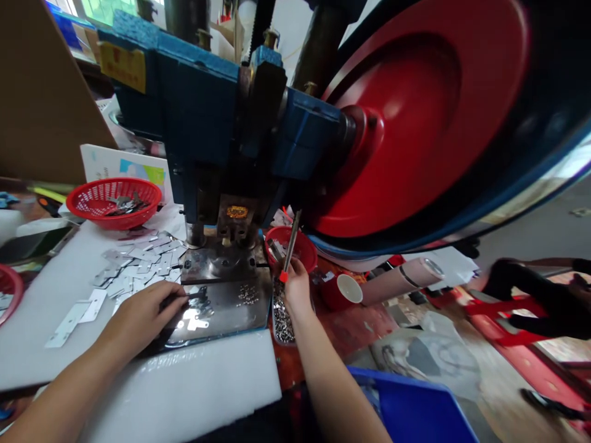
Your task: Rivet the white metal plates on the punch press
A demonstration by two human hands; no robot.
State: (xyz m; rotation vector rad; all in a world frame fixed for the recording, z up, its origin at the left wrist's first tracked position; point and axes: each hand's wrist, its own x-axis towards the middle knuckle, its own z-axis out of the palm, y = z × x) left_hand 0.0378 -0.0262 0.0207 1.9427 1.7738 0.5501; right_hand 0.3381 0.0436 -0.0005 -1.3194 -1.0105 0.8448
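My left hand point(145, 311) rests at the left edge of the steel plate point(240, 317), thumb and fingertips drawn together; anything pinched there is too small to tell. Flat metal pieces point(196, 321) lie beside its fingertips, and a cluster of tiny metal parts point(248, 295) sits further right on the plate. My right hand point(298, 289) is over the far end of a tray of small rivet-like parts point(283, 323), its fingers curled and partly hidden. A slim metal rod with a red tip point(290, 246) crosses at those fingers; whether they grip it is unclear.
A blue press point(198, 104) with a large red flywheel point(415, 123) stands ahead. Loose flat plates point(143, 264) lie left, near a red basket point(113, 206). Another red basket point(302, 246), a red cup point(341, 292), a pink bottle point(401, 280) and a blue bin point(415, 406) are right.
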